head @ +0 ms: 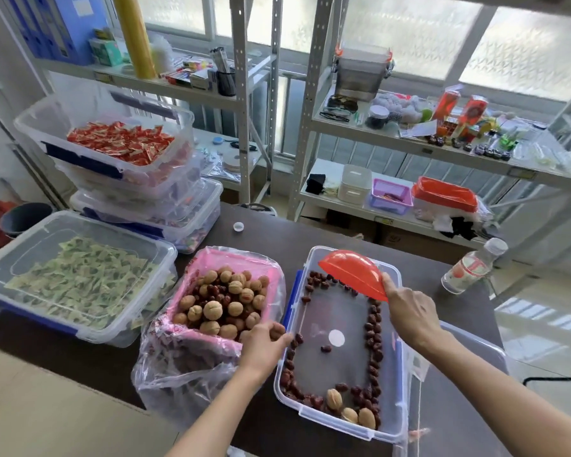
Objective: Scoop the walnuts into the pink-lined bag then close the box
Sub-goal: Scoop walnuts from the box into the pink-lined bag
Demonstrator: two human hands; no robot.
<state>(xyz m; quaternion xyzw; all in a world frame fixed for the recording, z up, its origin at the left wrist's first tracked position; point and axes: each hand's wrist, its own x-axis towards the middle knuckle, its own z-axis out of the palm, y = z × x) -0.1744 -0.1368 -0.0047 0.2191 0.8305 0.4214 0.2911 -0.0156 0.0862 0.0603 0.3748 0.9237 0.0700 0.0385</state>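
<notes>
The right hand (409,311) grips the rim of a red plastic scoop (353,272), thumb on top and fingers wrapped under its near edge, holding it tilted above the far end of the clear plastic box (389,433). Whether the scoop carries anything cannot be told, since only its underside shows. The left hand (264,344) is closed around a single walnut (277,329), fingers curled over it, right at the gap between the box's left wall and the near right corner of the pink-lined bag (192,338).

The bag stands open on the dark table (455,407) just left of the box, touching it or nearly so. It is heaped with walnuts mixed with red dates, the pile reaching about to the pink rim, and a clear outer bag sags down around its front. In the box, dried red dates (374,328) ring the bare bottom along the walls, one date lies alone near the middle, and three walnuts (350,410) sit together at the near end.

A lidded clear bin of green packets (80,278) sits to the left of the bag, with stacked bins behind it, the top one open and full of red packets (122,143). A water bottle (472,265) stands at the table's far right edge
</notes>
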